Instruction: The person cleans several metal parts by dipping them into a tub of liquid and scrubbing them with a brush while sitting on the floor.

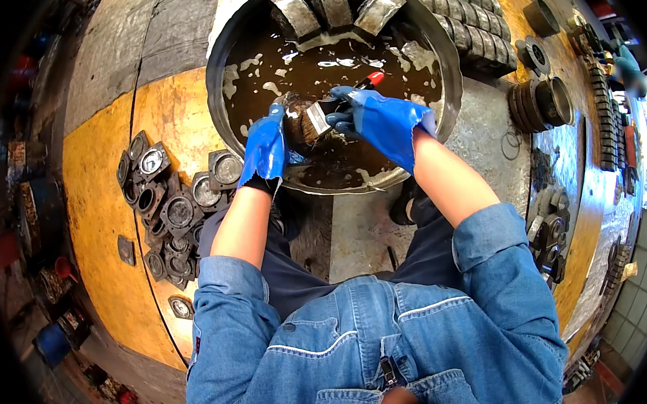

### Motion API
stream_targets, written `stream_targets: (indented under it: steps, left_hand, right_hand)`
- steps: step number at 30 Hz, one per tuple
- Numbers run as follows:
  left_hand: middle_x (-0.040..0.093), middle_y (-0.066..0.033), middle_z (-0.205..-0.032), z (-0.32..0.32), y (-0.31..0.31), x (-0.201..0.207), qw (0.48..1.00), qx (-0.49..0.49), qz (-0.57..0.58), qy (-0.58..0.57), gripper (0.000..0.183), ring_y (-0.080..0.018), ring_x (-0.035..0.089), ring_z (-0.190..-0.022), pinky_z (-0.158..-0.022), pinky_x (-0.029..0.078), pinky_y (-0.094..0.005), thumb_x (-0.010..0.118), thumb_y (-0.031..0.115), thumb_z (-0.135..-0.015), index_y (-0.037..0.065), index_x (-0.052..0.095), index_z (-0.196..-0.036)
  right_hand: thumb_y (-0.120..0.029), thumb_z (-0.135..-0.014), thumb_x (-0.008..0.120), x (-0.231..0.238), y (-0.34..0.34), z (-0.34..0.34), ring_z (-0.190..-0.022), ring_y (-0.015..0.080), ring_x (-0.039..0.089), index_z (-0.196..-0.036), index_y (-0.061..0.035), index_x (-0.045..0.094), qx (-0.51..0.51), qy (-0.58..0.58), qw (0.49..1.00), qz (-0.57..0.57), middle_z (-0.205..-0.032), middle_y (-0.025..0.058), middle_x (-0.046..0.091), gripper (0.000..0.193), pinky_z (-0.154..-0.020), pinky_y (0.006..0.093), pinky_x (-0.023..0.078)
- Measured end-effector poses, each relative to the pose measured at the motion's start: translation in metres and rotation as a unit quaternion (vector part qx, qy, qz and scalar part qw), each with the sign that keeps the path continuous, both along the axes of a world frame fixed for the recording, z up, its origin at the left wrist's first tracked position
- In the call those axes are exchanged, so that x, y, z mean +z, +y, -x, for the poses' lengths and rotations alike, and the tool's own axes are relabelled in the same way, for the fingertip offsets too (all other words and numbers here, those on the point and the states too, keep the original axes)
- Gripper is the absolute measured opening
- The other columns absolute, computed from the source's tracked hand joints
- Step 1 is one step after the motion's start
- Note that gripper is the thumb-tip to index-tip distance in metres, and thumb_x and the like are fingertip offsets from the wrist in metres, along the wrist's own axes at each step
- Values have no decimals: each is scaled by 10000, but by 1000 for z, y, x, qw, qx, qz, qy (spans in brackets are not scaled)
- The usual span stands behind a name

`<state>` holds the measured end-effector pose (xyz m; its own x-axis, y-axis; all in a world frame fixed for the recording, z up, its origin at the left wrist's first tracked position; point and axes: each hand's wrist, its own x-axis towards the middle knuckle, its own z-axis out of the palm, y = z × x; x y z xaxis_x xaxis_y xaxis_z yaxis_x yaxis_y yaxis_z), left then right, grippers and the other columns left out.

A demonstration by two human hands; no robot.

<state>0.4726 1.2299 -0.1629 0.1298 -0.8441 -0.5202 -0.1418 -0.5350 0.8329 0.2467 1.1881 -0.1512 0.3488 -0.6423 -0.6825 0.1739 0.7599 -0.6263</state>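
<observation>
Both of my hands wear blue rubber gloves above a wide round metal basin (214, 75) of brown, foamy liquid. In my right hand (381, 117) is a paintbrush (318, 118) with a black, red-tipped handle and a pale metal band. Its bristles touch a wet, dark, rounded metal part (298, 122). My left hand (266, 142) grips that part from its left side, just over the liquid; most of the fingers are hidden behind it. Three curved metal blocks (332, 5) lean along the basin's far side, partly in the liquid.
Rows of similar metal blocks (472, 26) stand beyond the basin at right. Left of me lies a heap of squarish metal parts with round centres (179, 211) on yellow boards (103, 238). Dark metal rings (529, 108) and smaller parts (551, 225) sit to the right.
</observation>
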Motion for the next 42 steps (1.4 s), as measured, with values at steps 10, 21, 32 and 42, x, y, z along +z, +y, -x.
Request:
stream_targets:
  steps: [10,21,32,42]
  left_hand:
    - [679,-316,-1123,-14,12,-14,915,-197,191,-295,337,-477,652,-1058,-864,536,-477,507,13,-986,-50,577,-1310]
    - [691,-300,-1089,-2,2,3,995,-43,-32,-87,513,-401,659,-1056,-947,504,-434,381,390,-1105,-37,601,-1285]
    - [714,-121,-1023,10,-39,-29,996,-37,60,51,556,-171,647,-927,-817,521,-313,737,384,-911,-91,662,-1191]
    - [738,-94,-1024,30,-44,-9,970,-150,153,116,308,-178,653,-999,-937,492,-322,661,215,-917,-26,739,-1093]
  right_hand:
    - [-259,-915,654,27,-15,-36,-856,321,721,-1018,-98,763,379,431,740,350,-883,147,745,220,-784,438,555]
    - [-409,-934,666,-33,-4,16,-885,172,625,-1235,-55,669,-22,128,969,210,-1009,83,700,464,-784,338,522]
    - [-337,-892,678,-62,14,15,-619,173,644,-862,-19,705,72,358,924,116,-716,88,707,320,-619,342,511]
    - [-299,-939,652,-29,33,30,-588,103,520,-978,-91,673,-145,131,977,87,-700,-1,619,212,-533,307,397]
